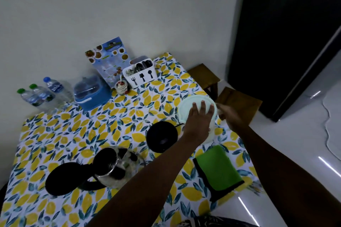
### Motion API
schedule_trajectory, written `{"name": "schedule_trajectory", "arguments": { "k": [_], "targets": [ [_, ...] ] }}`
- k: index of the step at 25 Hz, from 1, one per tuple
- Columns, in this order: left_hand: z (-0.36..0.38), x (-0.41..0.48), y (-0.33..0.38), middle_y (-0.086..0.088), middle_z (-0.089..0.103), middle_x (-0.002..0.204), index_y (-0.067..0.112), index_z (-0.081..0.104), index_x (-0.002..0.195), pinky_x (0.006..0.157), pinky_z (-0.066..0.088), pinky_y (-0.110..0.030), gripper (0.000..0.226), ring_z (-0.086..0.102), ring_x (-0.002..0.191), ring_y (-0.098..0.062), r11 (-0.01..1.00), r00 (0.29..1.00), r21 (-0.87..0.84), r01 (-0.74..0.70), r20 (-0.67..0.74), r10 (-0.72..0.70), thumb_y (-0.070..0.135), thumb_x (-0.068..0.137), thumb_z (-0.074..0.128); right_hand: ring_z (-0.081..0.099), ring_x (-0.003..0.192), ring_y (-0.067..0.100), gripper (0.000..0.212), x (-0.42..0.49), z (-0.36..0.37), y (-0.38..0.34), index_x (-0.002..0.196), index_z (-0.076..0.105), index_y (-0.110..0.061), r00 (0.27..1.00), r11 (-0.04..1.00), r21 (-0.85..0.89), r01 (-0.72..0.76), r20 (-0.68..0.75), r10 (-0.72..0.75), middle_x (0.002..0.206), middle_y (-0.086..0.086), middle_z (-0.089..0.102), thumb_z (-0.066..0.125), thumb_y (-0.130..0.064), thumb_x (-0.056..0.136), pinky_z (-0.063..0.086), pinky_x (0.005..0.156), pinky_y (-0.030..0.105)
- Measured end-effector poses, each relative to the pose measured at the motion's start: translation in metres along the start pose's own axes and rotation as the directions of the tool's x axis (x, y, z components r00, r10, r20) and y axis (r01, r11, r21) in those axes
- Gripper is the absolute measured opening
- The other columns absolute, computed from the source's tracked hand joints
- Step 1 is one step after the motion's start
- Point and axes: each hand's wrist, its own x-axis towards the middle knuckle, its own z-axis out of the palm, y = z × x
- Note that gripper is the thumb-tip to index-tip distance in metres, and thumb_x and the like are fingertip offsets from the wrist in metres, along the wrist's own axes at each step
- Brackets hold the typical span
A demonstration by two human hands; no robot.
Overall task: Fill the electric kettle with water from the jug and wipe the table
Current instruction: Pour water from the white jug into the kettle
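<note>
The left hand lies flat on the jug's lid, fingers spread. The right hand is beside the jug, seemingly at its handle; I cannot tell whether the fingers grip. The jug is pale and round, near the table's right edge. The kettle stands open, its base apart. A green cloth lies on the lemon-print table by a white wall.

Plain white wall, glossy white floor, dark doorway, two wooden stools beside lemon-print table
</note>
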Motion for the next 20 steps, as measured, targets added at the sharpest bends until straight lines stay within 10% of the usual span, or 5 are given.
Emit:
{"name": "schedule_trajectory", "arguments": {
  "k": [8,14,20],
  "targets": [
    [0.015,0.0,0.016,-0.024,0.008,0.161,0.012,0.006,0.153,0.117,0.021,-0.055,0.086,0.01,0.145,-0.05,1.0,0.997,-0.009,-0.022,-0.073,0.021,0.036,0.09,0.06,0.06,0.076,0.029,0.041,0.0,-0.017,0.015,0.09,0.068,0.003,0.981,0.951,-0.25,0.182,-0.026,-0.195,0.083,0.019,0.066,0.05,-0.032,0.099,0.044,0.07,0.044],
    [-0.003,-0.027,-0.016,-0.013,0.021,0.161,0.009,0.027,0.149,0.121,0.014,-0.047,0.074,0.014,0.149,-0.034,0.972,0.989,-0.214,-0.098,-0.133,0.07,0.047,0.092,0.054,0.051,0.107,-0.003,0.029,-0.031,-0.005,0.001,0.111,0.066,-0.018,0.831,0.755,-0.474,0.453,-0.083,-0.551,0.113,-0.009,0.061,0.051,-0.036,0.095,0.034,0.088,0.0],
    [-0.005,-0.114,-0.069,-0.01,0.046,0.149,0.009,0.047,0.14,0.117,0.032,-0.044,0.052,0.036,0.142,-0.03,0.925,0.935,-0.38,0.015,-0.323,-0.147,0.033,0.095,0.055,0.045,0.135,0.031,0.043,-0.081,0.05,-0.007,0.127,0.059,-0.003,0.643,0.421,-0.621,0.661,0.18,-0.744,0.135,0.014,0.059,0.067,-0.018,0.088,0.034,0.114,0.045]
  ]
}}
